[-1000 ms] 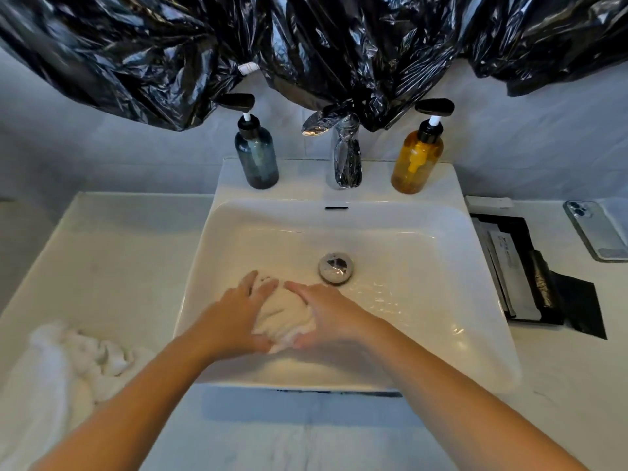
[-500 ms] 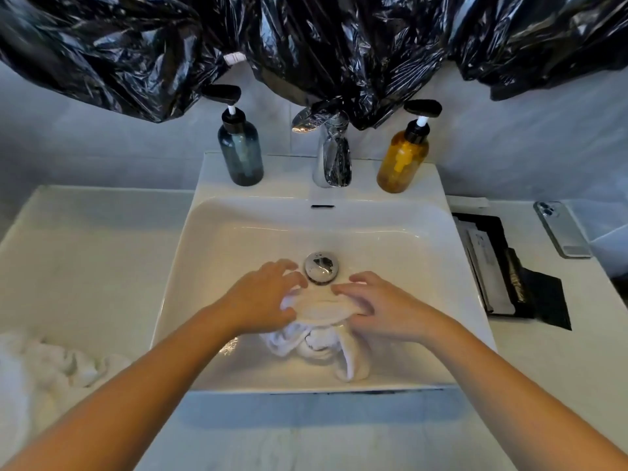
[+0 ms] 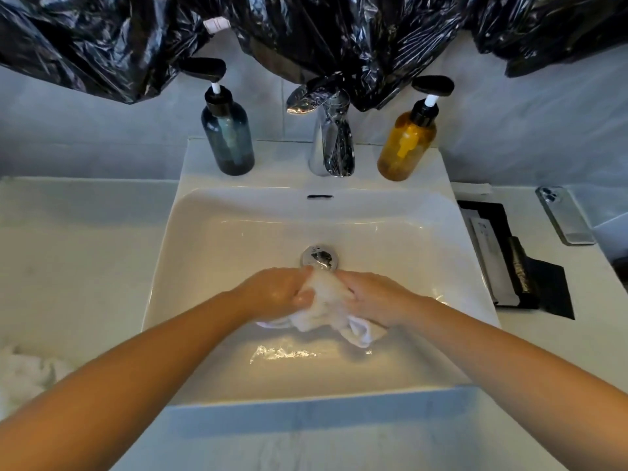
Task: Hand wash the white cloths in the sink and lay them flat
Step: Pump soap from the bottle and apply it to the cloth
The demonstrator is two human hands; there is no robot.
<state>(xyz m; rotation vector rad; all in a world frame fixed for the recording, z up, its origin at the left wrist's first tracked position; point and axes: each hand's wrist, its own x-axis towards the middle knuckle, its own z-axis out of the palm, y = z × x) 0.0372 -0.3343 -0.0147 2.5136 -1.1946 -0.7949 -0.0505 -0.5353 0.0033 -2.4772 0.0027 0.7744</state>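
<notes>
Head view: I log the left hand [image 3: 277,294] and right hand [image 3: 377,297] both clenching one cloth [image 3: 326,307] in the sink [image 3: 238,232], beside the drain [image 3: 319,257].
Around: tap [image 3: 331,141] part-hidden by bags [image 3: 339,39]; blue bottle [image 3: 227,137]; amber bottle [image 3: 406,144]; phone [image 3: 565,215] right; cloth pile [image 3: 23,375] left.

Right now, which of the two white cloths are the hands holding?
The cloth in the sink, bunched between the left hand and right hand by the drain. The other cloth lies crumpled on the counter, untouched.
</notes>
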